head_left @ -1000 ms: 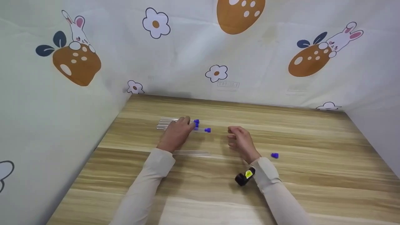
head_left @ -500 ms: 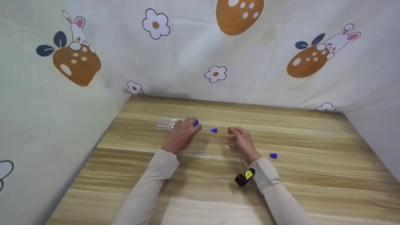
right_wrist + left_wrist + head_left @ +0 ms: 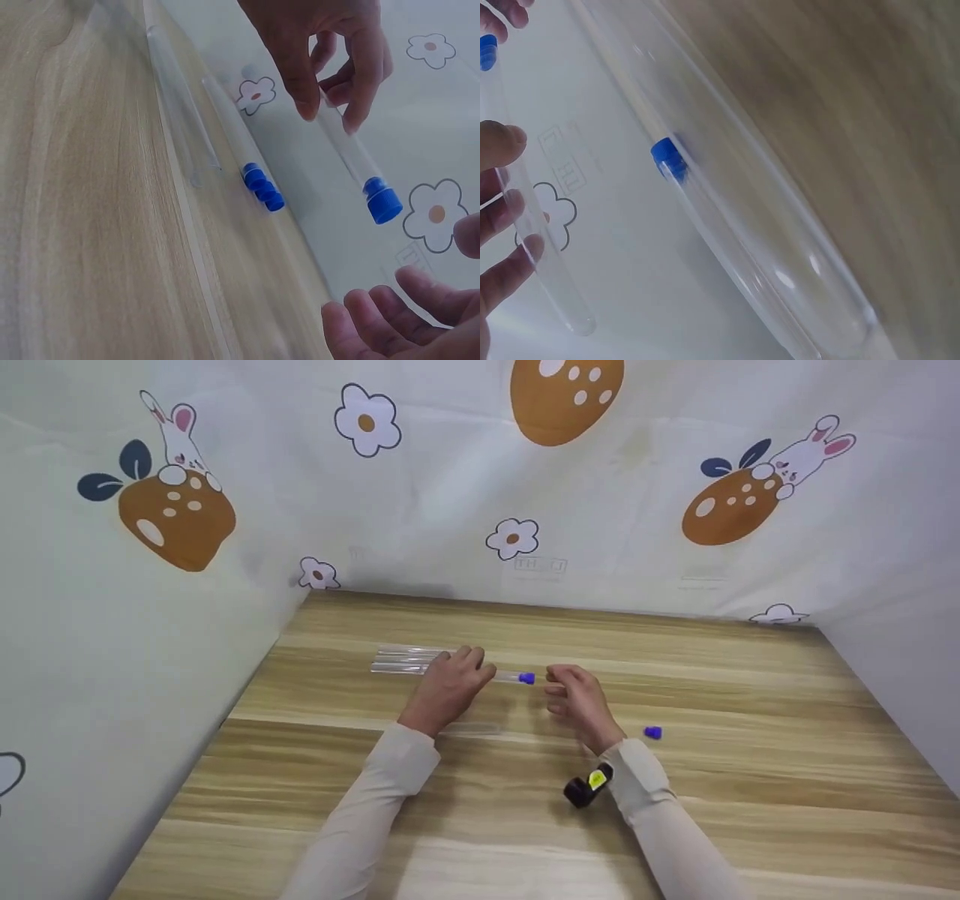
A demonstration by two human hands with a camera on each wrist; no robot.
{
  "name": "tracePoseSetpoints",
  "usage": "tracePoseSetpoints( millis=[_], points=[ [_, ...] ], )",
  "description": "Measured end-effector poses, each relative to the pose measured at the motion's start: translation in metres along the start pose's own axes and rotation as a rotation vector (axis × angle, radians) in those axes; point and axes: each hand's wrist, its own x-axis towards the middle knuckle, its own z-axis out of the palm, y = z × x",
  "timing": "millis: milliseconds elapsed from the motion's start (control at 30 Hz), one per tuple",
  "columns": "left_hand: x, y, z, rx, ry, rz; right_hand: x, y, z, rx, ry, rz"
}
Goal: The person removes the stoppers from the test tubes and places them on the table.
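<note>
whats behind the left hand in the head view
Clear tubes, left ends visible. The left hand covers their right ends; the right wrist view shows their blue caps.

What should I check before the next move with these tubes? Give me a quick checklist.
1. Held tube pinched by the left hand: ok.
2. Blue cap on that tube: ok.
3. That cap fully seated: cannot tell.
4. Right hand free to help: ok, it holds nothing and is apart from the cap.
5. Loose cap fitted to a tube: not ok, it lies alone on the table.
6. Nearer tube capped at its right end: not ok, no cap shows there.
</note>
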Motion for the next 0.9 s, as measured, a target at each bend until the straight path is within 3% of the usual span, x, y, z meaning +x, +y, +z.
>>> tracePoseSetpoints(
  millis=[700,900],
  points=[
    [0.006,0.016,0.004,0.05,0.062,0.032,-0.003,-0.002,0.004,0.046,-0.009,-0.016],
    [0.007,0.02,0.004,0.05,0.04,0.048,-0.004,0.0,0.002,0.064,-0.006,-0.014]
  ],
)
